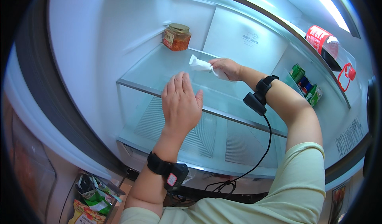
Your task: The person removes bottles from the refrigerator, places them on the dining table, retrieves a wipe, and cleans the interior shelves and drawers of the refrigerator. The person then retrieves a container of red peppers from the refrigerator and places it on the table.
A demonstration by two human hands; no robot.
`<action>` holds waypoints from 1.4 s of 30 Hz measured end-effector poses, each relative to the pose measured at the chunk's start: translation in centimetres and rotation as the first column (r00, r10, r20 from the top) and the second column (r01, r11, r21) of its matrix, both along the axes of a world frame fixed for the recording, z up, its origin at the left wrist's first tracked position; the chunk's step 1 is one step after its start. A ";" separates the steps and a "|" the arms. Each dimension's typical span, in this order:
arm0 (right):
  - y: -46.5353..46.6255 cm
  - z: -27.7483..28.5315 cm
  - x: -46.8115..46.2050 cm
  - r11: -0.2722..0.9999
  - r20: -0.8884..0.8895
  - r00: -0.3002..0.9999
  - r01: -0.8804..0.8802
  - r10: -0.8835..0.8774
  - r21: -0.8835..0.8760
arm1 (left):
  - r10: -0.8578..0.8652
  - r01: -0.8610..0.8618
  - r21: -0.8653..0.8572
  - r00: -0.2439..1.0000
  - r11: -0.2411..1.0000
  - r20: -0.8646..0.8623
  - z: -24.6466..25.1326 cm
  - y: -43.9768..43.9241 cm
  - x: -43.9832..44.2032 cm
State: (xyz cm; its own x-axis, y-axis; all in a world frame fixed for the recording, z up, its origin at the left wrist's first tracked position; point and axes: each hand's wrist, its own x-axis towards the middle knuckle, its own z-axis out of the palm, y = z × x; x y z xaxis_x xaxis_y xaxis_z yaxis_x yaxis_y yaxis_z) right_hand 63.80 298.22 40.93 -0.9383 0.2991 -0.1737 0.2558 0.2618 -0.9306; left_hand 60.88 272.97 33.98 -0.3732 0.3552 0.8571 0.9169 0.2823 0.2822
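My right hand [229, 69] grips a crumpled white tissue or wipe [200, 65] over the rear part of a refrigerator's middle glass shelf [155, 67]. Whether the tissue touches the glass I cannot tell. Nearer to me, my left hand [182, 103] is held flat, back of the hand up, thumb apart, with nothing in it. It appears in front of the shelf's metal-trimmed front edge [140, 87]; contact with the edge is not clear. At the shelf's back left corner stands a lidded plastic jar [177, 38] of reddish-orange food.
Overhead, a large bottle [323, 43] of dark drink lies on the upper shelf. Several cans [304, 83] sit in a bin at the right wall. A black cable [270, 137] hangs from my right wrist strap. Food packets [95, 198] fill a compartment at lower left.
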 end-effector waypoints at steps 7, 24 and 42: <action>-6.3 -0.1 2.1 0.978 0.038 0.994 -0.111 0.105 0.176 | -0.165 0.153 0.175 0.985 0.973 0.056 -0.4 -0.2 -0.5; -9.6 -0.8 10.1 0.407 0.328 0.940 -0.336 0.091 0.849 | -0.645 0.465 0.581 0.751 0.668 0.141 -6.0 -5.3 0.8; -2.1 -1.3 10.3 0.580 0.253 0.913 -0.022 -0.321 0.814 | -0.725 0.431 0.608 0.560 0.667 0.400 -11.2 -7.0 1.6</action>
State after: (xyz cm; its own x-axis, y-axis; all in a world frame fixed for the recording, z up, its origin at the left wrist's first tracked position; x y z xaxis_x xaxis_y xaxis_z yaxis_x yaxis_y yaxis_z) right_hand 74.13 296.13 39.66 -0.7920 0.6046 -0.0849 0.6075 0.7665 -0.2082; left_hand 62.47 266.00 22.73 -0.6625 0.3635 0.6549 0.4357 -0.5243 0.7317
